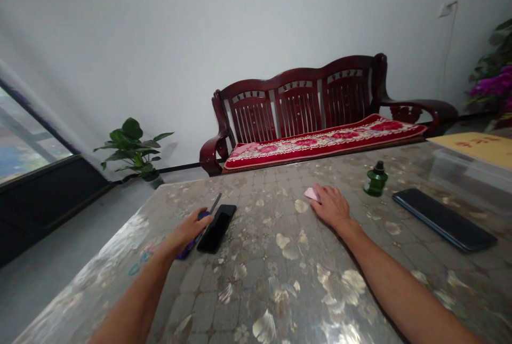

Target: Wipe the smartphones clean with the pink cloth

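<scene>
My left hand point(191, 230) is curled around a blue-handled screwdriver point(202, 226) that lies on the table point(280, 258), its dark shaft pointing away from me. A black phone point(217, 227) lies flat just right of that hand. My right hand point(333, 206) rests palm down on the table, its fingertips on a small pink object point(311, 193). How firmly those fingers press is not visible.
A small green bottle point(376, 179) stands right of my right hand. A dark tablet-like device point(444, 219) lies at the right, a clear plastic box with a yellow lid point(472, 165) behind it. Beyond the table stand a wooden bench with a red cushion point(320, 120) and potted plants point(134, 149).
</scene>
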{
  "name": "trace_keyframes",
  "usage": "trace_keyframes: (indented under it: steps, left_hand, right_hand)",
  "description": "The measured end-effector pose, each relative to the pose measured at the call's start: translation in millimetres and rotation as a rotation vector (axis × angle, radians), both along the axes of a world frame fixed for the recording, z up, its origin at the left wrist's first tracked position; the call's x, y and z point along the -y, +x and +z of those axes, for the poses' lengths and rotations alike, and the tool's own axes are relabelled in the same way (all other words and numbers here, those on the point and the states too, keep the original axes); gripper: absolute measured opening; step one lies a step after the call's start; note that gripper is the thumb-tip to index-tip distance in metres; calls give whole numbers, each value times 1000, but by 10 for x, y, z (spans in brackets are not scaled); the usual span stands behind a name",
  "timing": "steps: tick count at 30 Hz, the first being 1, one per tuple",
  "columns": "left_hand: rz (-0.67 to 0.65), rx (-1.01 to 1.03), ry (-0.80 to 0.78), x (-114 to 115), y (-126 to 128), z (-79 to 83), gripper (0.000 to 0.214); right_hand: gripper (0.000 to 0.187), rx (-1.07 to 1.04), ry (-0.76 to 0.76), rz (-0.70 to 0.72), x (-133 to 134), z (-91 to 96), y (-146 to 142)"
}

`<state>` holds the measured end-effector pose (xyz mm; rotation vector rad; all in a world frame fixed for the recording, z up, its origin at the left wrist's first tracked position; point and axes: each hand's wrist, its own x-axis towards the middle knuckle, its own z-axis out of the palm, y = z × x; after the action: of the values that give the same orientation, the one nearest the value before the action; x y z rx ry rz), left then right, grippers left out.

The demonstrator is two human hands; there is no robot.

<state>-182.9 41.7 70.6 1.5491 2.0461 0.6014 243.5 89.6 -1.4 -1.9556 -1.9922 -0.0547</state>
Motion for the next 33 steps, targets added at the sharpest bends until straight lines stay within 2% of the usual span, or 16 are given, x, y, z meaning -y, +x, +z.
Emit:
trace_keyframes:
  steps: [3, 5, 7, 10, 14, 18, 20, 22, 24, 26, 29, 33]
  left_hand:
    - [-2, 549, -202, 50, 35, 112, 50]
    - [11, 831, -270, 86, 148, 143, 55]
    - [10, 1003, -285, 113, 307, 131, 57]
    - [-46, 1073, -300, 121, 555, 47, 65]
    - [-146, 1039, -300, 80, 833, -87, 71]
    - [-205, 940, -244, 26, 1138, -123, 63]
    - [-267, 750, -161, 5, 1322, -128, 66]
    - [-349, 470, -20, -9, 1512, -156, 71]
    - [-407, 179, 160, -14, 1687, -220, 74]
    - [-468, -26, 278, -11, 1831, -307, 75]
    - [-564, -156, 282, -1, 1988, -439, 76]
    - [-610, -197, 239, -2, 2104, -544, 78]
  right_hand:
    - [47, 18, -7, 4, -30, 2, 5]
    - [41, 25, -17, 2, -57, 2, 8]
    - [34, 12, -34, 4, -84, -1, 13]
    - [29, -64, -49, 8, -119, -24, 34]
    - [28, -352, 6, -33, -167, -98, 99]
    - [34, -823, 100, -7, -206, -167, 179]
    - [39, -1055, 158, 23, -209, -174, 207]
    - [42, -1229, 200, 46, -203, -166, 222]
    - [43, -1337, 215, 63, -193, -156, 227]
    - [43, -1398, 213, 72, -189, -156, 226]
    - [43, -1455, 186, 96, -198, -176, 224]
    - [46, -1505, 167, 101, -226, -205, 234]
